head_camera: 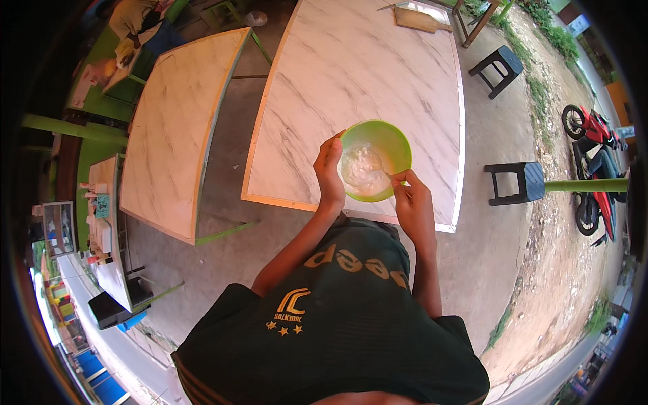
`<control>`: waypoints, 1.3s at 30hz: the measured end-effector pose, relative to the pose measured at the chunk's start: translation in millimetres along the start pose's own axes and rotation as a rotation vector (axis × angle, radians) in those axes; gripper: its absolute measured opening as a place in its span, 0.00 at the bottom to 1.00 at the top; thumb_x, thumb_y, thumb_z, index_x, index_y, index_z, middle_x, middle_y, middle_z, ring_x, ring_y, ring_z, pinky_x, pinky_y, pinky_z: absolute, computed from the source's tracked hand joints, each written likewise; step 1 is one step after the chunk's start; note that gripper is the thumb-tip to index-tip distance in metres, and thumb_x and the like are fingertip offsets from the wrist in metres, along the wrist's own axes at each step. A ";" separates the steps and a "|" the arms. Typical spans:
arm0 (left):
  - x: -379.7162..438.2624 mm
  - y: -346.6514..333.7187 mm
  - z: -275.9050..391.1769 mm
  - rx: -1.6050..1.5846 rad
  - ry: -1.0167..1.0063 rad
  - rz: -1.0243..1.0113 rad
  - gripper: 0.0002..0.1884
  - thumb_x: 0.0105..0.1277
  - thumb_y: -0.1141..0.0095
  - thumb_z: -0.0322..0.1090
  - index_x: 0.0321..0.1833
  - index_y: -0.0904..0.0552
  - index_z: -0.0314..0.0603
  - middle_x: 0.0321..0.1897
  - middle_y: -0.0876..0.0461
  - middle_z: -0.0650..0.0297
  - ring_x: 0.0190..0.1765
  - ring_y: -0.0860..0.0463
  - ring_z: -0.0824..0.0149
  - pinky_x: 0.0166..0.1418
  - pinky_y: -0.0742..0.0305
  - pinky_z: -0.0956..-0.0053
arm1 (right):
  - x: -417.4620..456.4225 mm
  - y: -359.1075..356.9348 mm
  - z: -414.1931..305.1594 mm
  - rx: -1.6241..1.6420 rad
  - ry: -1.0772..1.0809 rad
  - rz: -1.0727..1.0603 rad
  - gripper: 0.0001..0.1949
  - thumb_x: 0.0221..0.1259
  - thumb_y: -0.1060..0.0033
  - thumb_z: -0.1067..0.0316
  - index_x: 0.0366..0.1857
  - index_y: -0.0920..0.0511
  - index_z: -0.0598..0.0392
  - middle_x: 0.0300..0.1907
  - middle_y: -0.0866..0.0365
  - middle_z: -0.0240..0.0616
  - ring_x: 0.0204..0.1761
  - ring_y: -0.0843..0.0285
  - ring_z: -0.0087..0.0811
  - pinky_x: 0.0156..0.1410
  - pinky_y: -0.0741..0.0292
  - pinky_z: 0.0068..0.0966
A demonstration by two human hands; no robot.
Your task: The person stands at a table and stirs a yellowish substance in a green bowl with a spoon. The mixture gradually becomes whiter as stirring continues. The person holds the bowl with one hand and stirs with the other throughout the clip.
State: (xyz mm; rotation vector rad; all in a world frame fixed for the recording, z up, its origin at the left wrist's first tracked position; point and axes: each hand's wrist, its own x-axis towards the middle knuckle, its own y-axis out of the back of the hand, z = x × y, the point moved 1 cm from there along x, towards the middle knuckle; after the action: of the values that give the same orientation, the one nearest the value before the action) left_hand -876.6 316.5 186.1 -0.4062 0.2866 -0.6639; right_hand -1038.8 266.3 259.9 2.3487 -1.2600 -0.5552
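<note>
A lime-green bowl [403,147] stands near the close edge of a marble-patterned table [324,86]. Thick whitish batter [362,167] lies inside it, wet and lumpy. My left hand [330,169] is cupped against the bowl's left side, fingers at the rim. With my right hand [412,195] I hold the handle of a utensil [386,174], apparently a spoon, at the right rim; its lower end is sunk in the batter and hidden.
A wooden cutting board [422,20] and a knife [393,6] lie at the table's far end. Another marble-patterned table [172,136] stands left. Dark plastic stools [515,183] [506,63] are on the right. A person [136,23] is at the upper left.
</note>
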 end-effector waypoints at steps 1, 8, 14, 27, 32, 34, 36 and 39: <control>-2.0 0.8 -1.4 0.018 -0.001 0.008 0.21 0.78 0.49 0.44 0.59 0.20 0.30 0.55 0.18 0.59 0.59 0.23 0.68 0.67 0.32 0.73 | -2.7 -0.5 -0.7 -0.071 -0.037 0.059 0.04 0.73 0.47 0.72 0.40 0.25 0.62 0.18 0.26 0.48 0.18 0.32 0.32 0.29 0.38 0.34; -4.8 6.1 -2.9 0.000 0.001 0.015 0.20 0.78 0.49 0.43 0.59 0.20 0.31 0.55 0.18 0.58 0.58 0.23 0.69 0.66 0.31 0.74 | -5.6 -5.3 6.6 -0.094 0.038 -0.026 0.04 0.71 0.45 0.72 0.39 0.24 0.61 0.19 0.24 0.49 0.20 0.27 0.37 0.30 0.35 0.38; -8.1 6.4 0.9 0.038 -0.001 0.020 0.20 0.78 0.49 0.44 0.59 0.19 0.31 0.54 0.18 0.58 0.57 0.22 0.69 0.65 0.31 0.75 | -3.8 -0.1 17.6 0.181 0.024 -0.152 0.04 0.71 0.47 0.73 0.40 0.25 0.62 0.22 0.22 0.55 0.19 0.28 0.41 0.31 0.32 0.36; -1.5 7.6 -4.8 0.052 -0.011 0.038 0.21 0.78 0.49 0.45 0.57 0.19 0.29 0.52 0.17 0.59 0.55 0.22 0.69 0.64 0.30 0.75 | -2.0 2.1 9.1 -0.044 -0.002 -0.193 0.04 0.69 0.46 0.71 0.39 0.24 0.60 0.19 0.25 0.45 0.21 0.31 0.38 0.31 0.36 0.37; -2.1 5.8 -3.6 0.029 -0.028 0.022 0.21 0.78 0.48 0.44 0.57 0.18 0.30 0.52 0.17 0.59 0.55 0.22 0.69 0.64 0.31 0.75 | -2.4 -3.7 9.7 -0.118 0.035 -0.105 0.05 0.70 0.45 0.71 0.39 0.24 0.61 0.18 0.25 0.42 0.22 0.28 0.34 0.32 0.34 0.38; -2.0 2.3 -3.9 0.040 -0.028 0.033 0.20 0.78 0.48 0.44 0.57 0.18 0.30 0.51 0.17 0.59 0.56 0.22 0.69 0.65 0.31 0.75 | -7.8 -18.6 17.2 -0.122 0.112 -0.059 0.04 0.71 0.46 0.73 0.40 0.24 0.62 0.20 0.22 0.40 0.20 0.28 0.28 0.32 0.32 0.32; -2.7 0.5 -2.2 0.054 -0.010 0.048 0.20 0.78 0.48 0.44 0.57 0.18 0.30 0.51 0.17 0.59 0.56 0.22 0.69 0.65 0.31 0.75 | -2.5 -8.6 20.9 0.062 0.033 -0.144 0.03 0.71 0.47 0.74 0.40 0.25 0.61 0.22 0.21 0.48 0.20 0.28 0.37 0.33 0.30 0.34; 0.5 3.6 -3.8 0.008 -0.013 0.021 0.20 0.78 0.48 0.43 0.57 0.19 0.30 0.51 0.17 0.58 0.55 0.22 0.69 0.65 0.30 0.75 | -0.5 -5.0 20.1 0.056 -0.010 -0.102 0.03 0.71 0.47 0.74 0.39 0.25 0.61 0.21 0.22 0.49 0.21 0.29 0.35 0.33 0.31 0.33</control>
State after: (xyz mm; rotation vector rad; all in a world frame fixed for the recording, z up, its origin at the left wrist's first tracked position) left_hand -875.8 317.6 181.0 -0.3988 0.2756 -0.6414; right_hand -1046.2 265.8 240.5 2.4706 -1.1789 -0.5714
